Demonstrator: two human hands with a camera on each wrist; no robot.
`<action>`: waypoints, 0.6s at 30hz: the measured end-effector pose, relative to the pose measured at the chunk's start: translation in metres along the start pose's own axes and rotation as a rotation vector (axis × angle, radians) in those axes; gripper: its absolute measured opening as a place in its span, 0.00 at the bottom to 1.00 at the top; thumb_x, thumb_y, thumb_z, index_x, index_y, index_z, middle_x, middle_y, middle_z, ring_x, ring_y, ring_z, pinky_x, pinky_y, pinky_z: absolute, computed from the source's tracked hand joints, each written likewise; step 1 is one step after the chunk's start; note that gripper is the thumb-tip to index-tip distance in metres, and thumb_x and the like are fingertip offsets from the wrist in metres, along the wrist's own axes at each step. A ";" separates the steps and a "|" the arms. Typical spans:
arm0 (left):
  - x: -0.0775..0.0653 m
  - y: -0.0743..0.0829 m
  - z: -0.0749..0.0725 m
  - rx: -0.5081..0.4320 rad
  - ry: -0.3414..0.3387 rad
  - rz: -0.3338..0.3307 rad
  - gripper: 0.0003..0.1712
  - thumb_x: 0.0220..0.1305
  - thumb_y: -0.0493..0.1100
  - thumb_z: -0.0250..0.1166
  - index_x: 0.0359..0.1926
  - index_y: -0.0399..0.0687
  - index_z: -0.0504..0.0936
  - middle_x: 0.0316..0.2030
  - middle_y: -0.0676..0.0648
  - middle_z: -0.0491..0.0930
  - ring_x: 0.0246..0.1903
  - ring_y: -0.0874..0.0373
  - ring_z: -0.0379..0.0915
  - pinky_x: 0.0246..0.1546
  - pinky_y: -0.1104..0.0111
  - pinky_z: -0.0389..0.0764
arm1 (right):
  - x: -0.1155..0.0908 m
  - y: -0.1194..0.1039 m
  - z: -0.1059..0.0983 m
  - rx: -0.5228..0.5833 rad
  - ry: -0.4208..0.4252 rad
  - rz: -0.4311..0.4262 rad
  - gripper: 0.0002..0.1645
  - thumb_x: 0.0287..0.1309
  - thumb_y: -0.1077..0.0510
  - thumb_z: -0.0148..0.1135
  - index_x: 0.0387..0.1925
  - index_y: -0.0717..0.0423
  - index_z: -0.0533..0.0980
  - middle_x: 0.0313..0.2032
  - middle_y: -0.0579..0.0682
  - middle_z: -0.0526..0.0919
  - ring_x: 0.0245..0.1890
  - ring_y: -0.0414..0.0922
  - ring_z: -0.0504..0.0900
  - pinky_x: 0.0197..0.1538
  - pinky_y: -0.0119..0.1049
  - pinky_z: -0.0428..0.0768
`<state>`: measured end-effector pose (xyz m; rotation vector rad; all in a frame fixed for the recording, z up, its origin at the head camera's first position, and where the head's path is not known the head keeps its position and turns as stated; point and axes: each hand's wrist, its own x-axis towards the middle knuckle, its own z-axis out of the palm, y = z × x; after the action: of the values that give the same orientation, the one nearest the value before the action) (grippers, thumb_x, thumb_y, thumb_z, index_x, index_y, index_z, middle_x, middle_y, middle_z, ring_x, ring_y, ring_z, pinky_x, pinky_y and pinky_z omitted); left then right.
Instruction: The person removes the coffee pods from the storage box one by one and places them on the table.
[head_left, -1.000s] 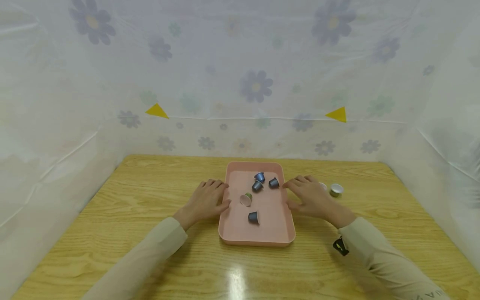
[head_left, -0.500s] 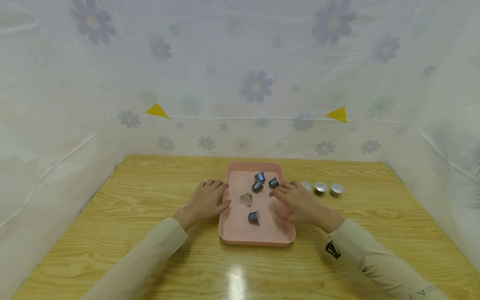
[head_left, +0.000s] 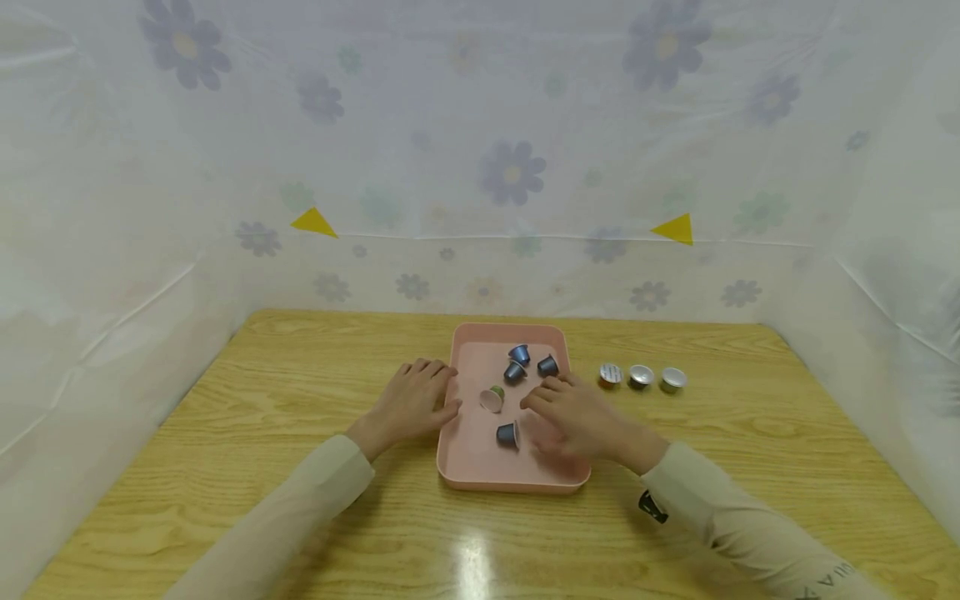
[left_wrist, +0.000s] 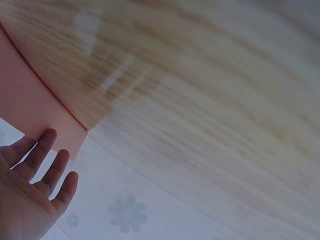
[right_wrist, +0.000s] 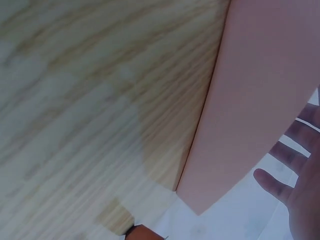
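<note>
Several coffee capsules lie scattered in the pink tray (head_left: 468, 467). A blue capsule (head_left: 520, 354) almost meets a dark one (head_left: 514, 372) near the back, and another dark capsule (head_left: 547, 365) is to their right. Nearer the front are a green capsule (head_left: 492, 398), its pale lid facing me, and a dark capsule (head_left: 507, 434) on its side. My left hand (head_left: 412, 398) rests at the tray's left rim, fingers loosely spread. Over the tray's right side hovers my right hand (head_left: 585, 417), fingers relaxed, fingertips between the green and the front dark capsule; no capsule shows in it.
Right of the tray, three capsules stand in a row, lids up: an orange one (head_left: 610, 375), a dark one (head_left: 641, 377) and a green one (head_left: 672, 380). A flowered white curtain (head_left: 480, 275) hangs behind and beside the wooden table (head_left: 300, 400).
My right hand has moved left from the tray's right rim to over its inside, uncovering the row of capsules on the table. The left hand, tray and capsules have stayed put.
</note>
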<state>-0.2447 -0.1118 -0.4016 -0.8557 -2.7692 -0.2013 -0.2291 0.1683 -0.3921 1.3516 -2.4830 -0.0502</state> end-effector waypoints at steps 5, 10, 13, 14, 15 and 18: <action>0.000 0.000 0.000 -0.001 0.003 0.002 0.26 0.61 0.56 0.54 0.54 0.45 0.74 0.50 0.47 0.75 0.52 0.49 0.68 0.54 0.54 0.68 | 0.004 -0.005 0.001 0.011 -0.006 -0.015 0.25 0.51 0.40 0.59 0.47 0.49 0.74 0.43 0.43 0.80 0.46 0.45 0.76 0.53 0.46 0.72; 0.000 0.000 0.001 -0.009 0.007 0.004 0.26 0.61 0.56 0.55 0.54 0.45 0.74 0.50 0.47 0.75 0.51 0.48 0.69 0.53 0.55 0.68 | 0.006 -0.010 0.002 -0.013 -0.028 -0.023 0.27 0.51 0.37 0.58 0.48 0.48 0.73 0.43 0.43 0.80 0.46 0.45 0.76 0.53 0.45 0.72; 0.000 0.000 0.001 -0.006 0.010 0.005 0.26 0.61 0.56 0.55 0.53 0.45 0.74 0.50 0.47 0.75 0.51 0.49 0.69 0.53 0.55 0.68 | 0.008 -0.013 0.002 -0.017 -0.030 -0.026 0.28 0.50 0.37 0.58 0.48 0.48 0.73 0.43 0.43 0.80 0.45 0.44 0.76 0.52 0.44 0.71; 0.000 0.000 0.001 -0.007 0.011 0.005 0.26 0.60 0.56 0.55 0.53 0.45 0.74 0.50 0.47 0.75 0.51 0.48 0.69 0.53 0.55 0.68 | 0.008 -0.013 0.002 -0.019 -0.032 -0.026 0.28 0.50 0.36 0.58 0.48 0.48 0.73 0.43 0.43 0.80 0.45 0.44 0.76 0.52 0.44 0.71; 0.000 0.000 0.001 -0.006 0.012 0.005 0.26 0.60 0.56 0.55 0.53 0.45 0.74 0.50 0.47 0.75 0.51 0.48 0.69 0.53 0.55 0.68 | 0.009 -0.014 0.002 -0.019 -0.037 -0.024 0.28 0.50 0.36 0.58 0.48 0.48 0.73 0.43 0.43 0.80 0.45 0.44 0.76 0.52 0.43 0.71; 0.000 0.000 0.001 -0.002 0.013 0.005 0.26 0.60 0.56 0.55 0.53 0.45 0.74 0.50 0.47 0.75 0.51 0.48 0.69 0.53 0.55 0.68 | 0.010 -0.016 0.001 -0.018 -0.046 -0.026 0.28 0.50 0.36 0.58 0.48 0.48 0.73 0.43 0.43 0.80 0.45 0.43 0.76 0.51 0.42 0.71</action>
<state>-0.2450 -0.1120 -0.4022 -0.8583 -2.7555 -0.2078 -0.2216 0.1510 -0.3935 1.3905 -2.4967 -0.1108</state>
